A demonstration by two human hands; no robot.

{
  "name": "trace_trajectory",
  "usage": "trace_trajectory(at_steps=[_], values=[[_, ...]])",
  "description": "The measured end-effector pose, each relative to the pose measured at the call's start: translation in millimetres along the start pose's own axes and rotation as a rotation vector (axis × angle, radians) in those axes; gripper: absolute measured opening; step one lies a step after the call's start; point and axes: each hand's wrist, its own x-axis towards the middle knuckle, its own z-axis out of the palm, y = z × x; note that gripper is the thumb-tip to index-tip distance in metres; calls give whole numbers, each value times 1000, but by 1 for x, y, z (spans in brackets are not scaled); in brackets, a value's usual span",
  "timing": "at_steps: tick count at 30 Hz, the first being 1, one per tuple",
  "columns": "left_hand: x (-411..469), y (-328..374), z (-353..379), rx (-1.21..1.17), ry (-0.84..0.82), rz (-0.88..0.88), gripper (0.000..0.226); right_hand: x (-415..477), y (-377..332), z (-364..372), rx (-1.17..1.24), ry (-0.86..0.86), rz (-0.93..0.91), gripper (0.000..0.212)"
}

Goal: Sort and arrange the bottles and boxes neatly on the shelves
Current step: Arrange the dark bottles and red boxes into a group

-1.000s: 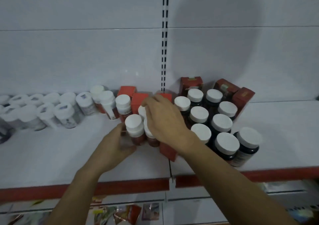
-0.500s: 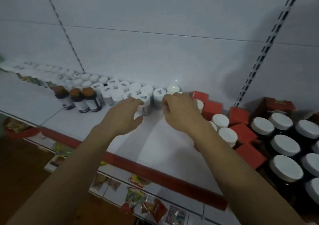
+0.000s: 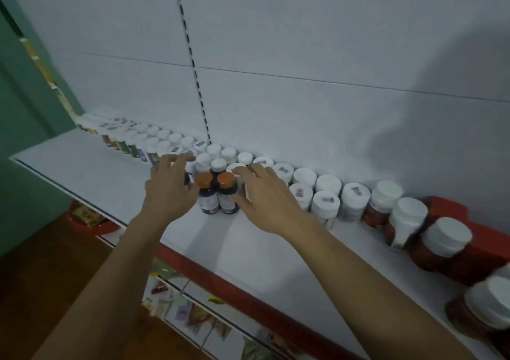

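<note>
Two dark glass bottles with orange caps [image 3: 207,199] stand side by side on the white shelf [image 3: 248,252], just in front of the double row of white-capped plastic bottles [image 3: 303,185] lining its back edge. The left hand [image 3: 169,194] covers neighbouring bottles, and its grasp cannot be told. The right hand [image 3: 262,202] lies released, with straight fingers on white caps.

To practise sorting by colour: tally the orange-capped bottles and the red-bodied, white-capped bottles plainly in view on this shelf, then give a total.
Orange-capped bottles: 2
Red-bodied bottles with white caps: 4
Total: 6
A pale sliver at the right edge is too cut off to count.
</note>
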Motion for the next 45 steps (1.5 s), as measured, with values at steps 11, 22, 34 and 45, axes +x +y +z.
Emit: trace_trajectory(at_steps=[11,22,34,45], values=[[23,-60,16,-141,-48,168,23,70,-33,65,-164,-107,14,39],[42,-75,25,-202,0,120,31,77,-34,73,-160,-141,-16,48],[50,-7,8,-81,-137,283,9,-37,21,-18,78,-121,230,23],[22,61,-5,-278,-203,590,16,-88,57,-37,75,-88,329,27]])
